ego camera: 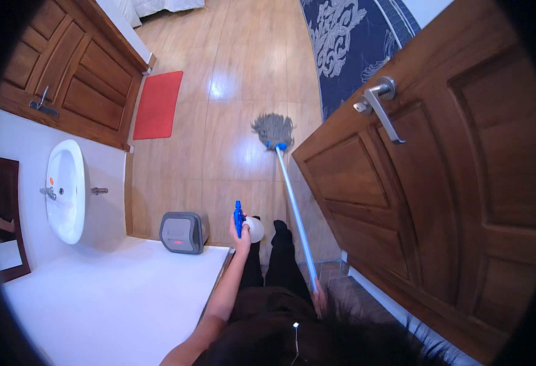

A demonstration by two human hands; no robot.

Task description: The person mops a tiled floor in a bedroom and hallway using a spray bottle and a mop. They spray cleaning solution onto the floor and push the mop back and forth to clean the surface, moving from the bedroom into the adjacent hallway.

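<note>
My left hand (241,235) is closed around a spray bottle with a blue trigger head (238,218) and a whitish body (254,229), held out over my feet. Low in the view, beside my hip, my right hand (319,297) grips the upper part of a light blue mop handle (296,212); hair partly covers the view near it. The handle slants forward to a blue socket, and the grey string mop head (273,130) rests on the wood-look tile floor (231,160), near the edge of the door on the right.
An open wooden door (414,183) with a lever handle stands at right, a dark patterned rug or cover (341,45) beyond it. At left are a white washbasin (71,192), a grey lidded bin (181,232), a red mat (158,105) and another wooden door (71,68).
</note>
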